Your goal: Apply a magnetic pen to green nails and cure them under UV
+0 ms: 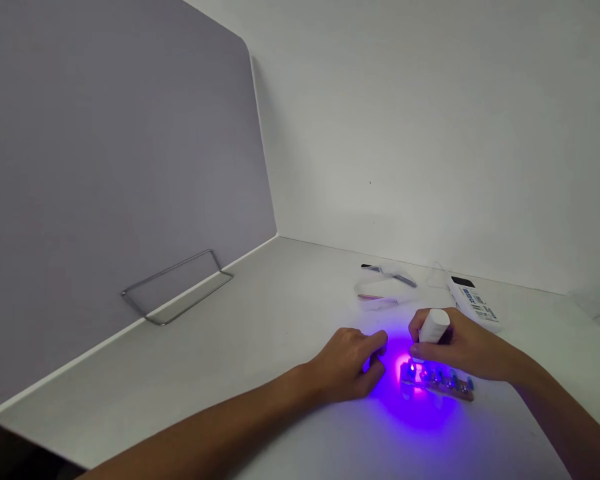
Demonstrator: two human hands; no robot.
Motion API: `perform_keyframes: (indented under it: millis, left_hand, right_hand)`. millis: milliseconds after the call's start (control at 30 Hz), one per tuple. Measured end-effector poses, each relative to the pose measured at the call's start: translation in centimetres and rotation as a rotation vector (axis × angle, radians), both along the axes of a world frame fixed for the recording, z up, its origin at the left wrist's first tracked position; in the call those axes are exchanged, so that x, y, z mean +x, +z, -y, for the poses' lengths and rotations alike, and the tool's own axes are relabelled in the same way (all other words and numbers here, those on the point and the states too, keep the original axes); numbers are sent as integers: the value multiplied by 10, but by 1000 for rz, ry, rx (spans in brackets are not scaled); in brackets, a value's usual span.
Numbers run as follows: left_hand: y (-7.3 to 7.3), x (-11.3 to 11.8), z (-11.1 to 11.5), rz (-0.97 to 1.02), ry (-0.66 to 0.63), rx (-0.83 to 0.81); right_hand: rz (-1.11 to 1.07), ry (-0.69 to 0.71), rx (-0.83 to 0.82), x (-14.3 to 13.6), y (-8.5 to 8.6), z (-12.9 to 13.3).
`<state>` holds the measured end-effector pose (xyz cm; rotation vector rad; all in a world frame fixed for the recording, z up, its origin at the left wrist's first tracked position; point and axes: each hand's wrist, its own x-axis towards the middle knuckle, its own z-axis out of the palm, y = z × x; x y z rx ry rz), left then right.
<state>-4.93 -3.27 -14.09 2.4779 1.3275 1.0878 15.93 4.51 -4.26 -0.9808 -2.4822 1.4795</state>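
My right hand (450, 340) is wrapped round a white handheld UV lamp (435, 325), its lower end pointed down. Purple light from it falls on a narrow strip (455, 389) bearing several small shiny pieces in a row, too glary to make out exactly. The lamp's lower end is close above the strip's left end; whether they touch I cannot tell. To the left of the strip, my left hand (353, 365) rests on the table with fingers bent. Its thumb and forefinger are apart, with nothing visible between them.
Behind the hands lie clear plastic packets (380, 285) with slim dark and pinkish items. A white box with a black panel and printed label (475, 300) is at the back right. On the left, a bent metal wire frame (180, 293) stands by the grey partition (130, 133).
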Motion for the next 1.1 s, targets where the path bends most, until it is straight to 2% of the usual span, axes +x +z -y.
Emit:
perform_keyframes:
  millis: [333,567,1100]
  left_hand:
    - [0,-1,0,-20,0,-2]
    - [0,0,0,-19,1,21]
    - [1,-1,-1,-29,8,-18]
  right_hand:
    - [12,-19,26,2,-2,1]
    - [-86,-62,39,-1,-1,4]
    - [-2,-67,13,-1,-2,2]
